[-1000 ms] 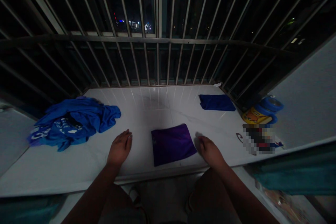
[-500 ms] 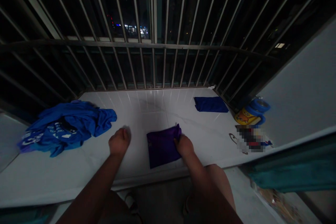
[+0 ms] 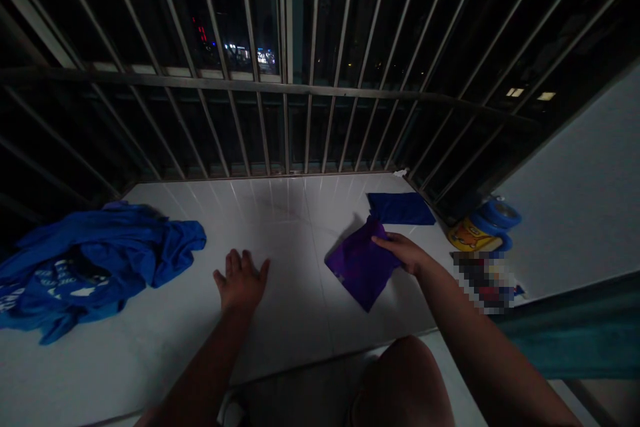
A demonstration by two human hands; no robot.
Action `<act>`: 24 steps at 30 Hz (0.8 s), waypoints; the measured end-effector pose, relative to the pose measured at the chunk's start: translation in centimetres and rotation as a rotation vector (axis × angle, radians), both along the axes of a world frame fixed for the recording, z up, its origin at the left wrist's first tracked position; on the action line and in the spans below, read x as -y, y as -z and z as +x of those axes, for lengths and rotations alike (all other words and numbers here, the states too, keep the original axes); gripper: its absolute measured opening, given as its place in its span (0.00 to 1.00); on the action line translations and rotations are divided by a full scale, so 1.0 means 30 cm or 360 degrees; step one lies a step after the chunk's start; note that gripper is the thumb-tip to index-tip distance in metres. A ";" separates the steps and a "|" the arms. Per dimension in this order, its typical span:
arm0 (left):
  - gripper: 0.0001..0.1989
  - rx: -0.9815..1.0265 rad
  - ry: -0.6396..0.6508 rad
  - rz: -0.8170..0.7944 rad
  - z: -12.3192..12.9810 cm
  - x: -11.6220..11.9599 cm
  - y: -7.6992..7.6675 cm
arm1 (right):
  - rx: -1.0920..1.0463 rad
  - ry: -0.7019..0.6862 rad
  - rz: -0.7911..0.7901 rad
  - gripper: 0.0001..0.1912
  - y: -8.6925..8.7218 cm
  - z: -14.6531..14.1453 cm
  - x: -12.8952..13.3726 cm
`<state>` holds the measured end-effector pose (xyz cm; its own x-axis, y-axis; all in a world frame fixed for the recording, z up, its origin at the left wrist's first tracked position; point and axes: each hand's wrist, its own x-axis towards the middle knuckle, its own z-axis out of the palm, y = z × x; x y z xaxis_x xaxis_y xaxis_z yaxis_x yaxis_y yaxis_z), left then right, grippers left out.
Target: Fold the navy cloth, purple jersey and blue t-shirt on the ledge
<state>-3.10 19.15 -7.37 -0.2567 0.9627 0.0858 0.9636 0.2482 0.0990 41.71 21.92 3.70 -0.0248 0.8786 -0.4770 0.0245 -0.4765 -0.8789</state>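
Note:
A folded purple cloth [image 3: 361, 265] lies tilted on the white tiled ledge [image 3: 280, 320], turned to a diamond shape. My right hand [image 3: 401, 252] sits on its upper right part, with the fingers closed over the cloth's edge. My left hand [image 3: 241, 282] rests open on the bare tile left of the cloth, fingers spread, touching nothing else. A crumpled blue T-shirt [image 3: 95, 260] with a white print lies further left. Behind the purple cloth is a folded dark blue cloth [image 3: 400, 209], nearly touching it.
Metal window bars [image 3: 300, 80] rise along the ledge's far edge, with night lights beyond. At the right stand blue tape rolls [image 3: 500, 215] and a yellow cartoon-printed item [image 3: 470, 237]. Beside them is a pixelated blurred patch [image 3: 483, 280]. A teal cloth [image 3: 575, 347] hangs lower right.
My right hand has moved from beside the purple cloth onto it, and the cloth has shifted right and turned diagonally. My left hand's fingers have spread. The view has shifted slightly.

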 end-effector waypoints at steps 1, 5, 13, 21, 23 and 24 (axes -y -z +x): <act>0.45 -0.0017 0.0001 0.0001 0.001 -0.001 0.001 | -0.0001 0.0013 -0.0006 0.19 -0.008 0.034 -0.034; 0.46 -0.0050 0.0006 0.0061 0.007 -0.002 0.015 | 0.0096 0.0087 0.0118 0.13 -0.051 0.134 -0.172; 0.47 -0.0004 -0.0016 0.0010 -0.002 -0.005 0.024 | 0.0135 0.0105 0.0440 0.06 -0.219 0.193 -0.451; 0.48 0.0066 -0.0050 -0.0005 0.000 -0.008 0.022 | 0.0399 0.0376 0.0590 0.08 -0.278 0.377 -0.641; 0.48 0.0063 -0.0048 0.0009 -0.001 -0.007 0.026 | 0.0800 0.0396 0.0690 0.11 -0.251 0.454 -0.645; 0.48 0.0059 -0.0049 0.0014 -0.002 -0.007 0.027 | 0.0988 0.0409 0.0766 0.13 -0.235 0.489 -0.638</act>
